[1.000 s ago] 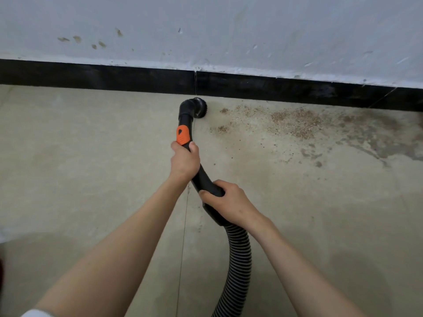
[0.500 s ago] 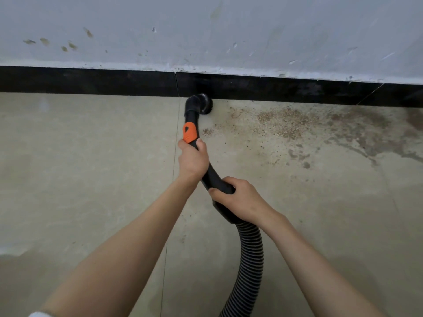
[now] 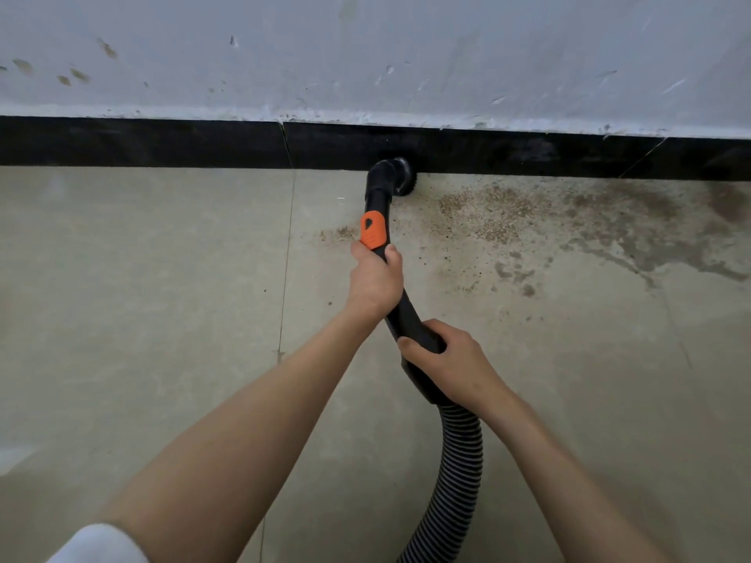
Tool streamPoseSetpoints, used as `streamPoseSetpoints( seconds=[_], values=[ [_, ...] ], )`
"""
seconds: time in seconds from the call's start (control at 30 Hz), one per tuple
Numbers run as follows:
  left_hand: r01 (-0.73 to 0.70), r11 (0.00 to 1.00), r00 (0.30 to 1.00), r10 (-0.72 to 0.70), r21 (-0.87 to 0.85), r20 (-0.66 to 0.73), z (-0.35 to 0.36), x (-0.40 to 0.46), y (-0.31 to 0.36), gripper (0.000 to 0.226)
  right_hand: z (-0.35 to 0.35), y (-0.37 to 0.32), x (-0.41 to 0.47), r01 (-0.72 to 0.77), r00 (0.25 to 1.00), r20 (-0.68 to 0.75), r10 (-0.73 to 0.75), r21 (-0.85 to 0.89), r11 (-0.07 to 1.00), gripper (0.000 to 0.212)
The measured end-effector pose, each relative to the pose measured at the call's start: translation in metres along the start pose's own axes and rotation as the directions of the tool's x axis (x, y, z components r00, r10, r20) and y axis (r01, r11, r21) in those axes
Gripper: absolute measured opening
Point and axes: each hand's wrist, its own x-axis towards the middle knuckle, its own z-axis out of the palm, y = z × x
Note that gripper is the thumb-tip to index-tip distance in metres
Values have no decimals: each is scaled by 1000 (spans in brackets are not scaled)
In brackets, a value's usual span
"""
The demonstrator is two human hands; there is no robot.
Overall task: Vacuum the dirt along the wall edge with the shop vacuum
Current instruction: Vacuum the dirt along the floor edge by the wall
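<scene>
A black vacuum wand (image 3: 406, 314) with an orange slider (image 3: 373, 229) points at the wall. Its round brush head (image 3: 396, 174) touches the black baseboard (image 3: 162, 142) where floor meets wall. My left hand (image 3: 374, 278) grips the wand just below the orange slider. My right hand (image 3: 449, 363) grips the curved handle lower down, where the ribbed hose (image 3: 455, 481) joins. Brown gritty dirt (image 3: 487, 213) lies on the floor just right of the brush. A small patch of dirt (image 3: 337, 233) sits left of the wand.
The white wall (image 3: 365, 54) is scuffed and spotted. Beige floor tiles (image 3: 142, 298) spread left, with a grout line (image 3: 284, 278). Dark stains (image 3: 650, 245) run across the floor to the right. The hose trails off the bottom edge.
The brush head has moved right along the baseboard, past the baseboard joint, and up against the baseboard. The dirt patch near the wand is smaller. Both hands keep their grips.
</scene>
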Motion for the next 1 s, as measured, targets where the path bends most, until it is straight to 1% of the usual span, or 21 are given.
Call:
streamPoseSetpoints(
  seconds=[0.07, 0.17, 0.3, 0.37, 0.43, 0.53, 0.6, 0.67, 0.77, 0.87, 0.97, 1.0],
  values=[
    [2, 1000, 1000, -2, 14, 8, -1, 0, 1, 43, 1, -2, 0, 0, 1000, 3, 0, 5, 1000, 18],
    [5, 1000, 1000, -4, 10, -29, -17, -2, -6, 43, 10, -11, 0, 20, 999, 36, -20, 15, 1000, 17],
    [51, 997, 986, -59, -54, -154, -58, -14, -32, 44, 39, -30, -3, 48, 983, 178, -44, -14, 999, 19],
    [95, 992, 967, -111, -80, -228, -82, -24, -48, 47, 59, -39, -5, 78, 967, 248, -63, -51, 996, 21],
    [127, 987, 948, -150, -97, -282, -104, -36, -63, 49, 80, -48, -11, 104, 948, 309, -81, -60, 993, 18],
    [172, 977, 928, -203, -123, -313, -125, -56, -83, 49, 103, -50, -25, 131, 922, 376, -94, -73, 989, 17],
    [195, 972, 916, -229, -134, -330, -131, -70, -94, 49, 114, -49, -36, 127, 911, 404, -85, -77, 989, 20],
    [197, 969, 906, -238, -147, -351, -134, -80, -102, 49, 120, -48, -43, 137, 906, 415, -88, -91, 986, 22],
    [208, 962, 895, -259, -174, -363, -134, -91, -109, 48, 122, -45, -50, 166, 896, 433, -102, -112, 980, 16],
    [197, 966, 910, -245, -170, -336, -126, -97, -109, 48, 116, -38, -55, 155, 909, 405, -94, -120, 981, 16],
    [171, 973, 936, -209, -154, -284, -111, -99, -105, 46, 105, -24, -63, 120, 930, 358, -77, -99, 988, 12],
    [157, 977, 946, -191, -143, -262, -104, -99, -103, 44, 101, -19, -66, 108, 939, 337, -73, -85, 990, 14]
  ],
)
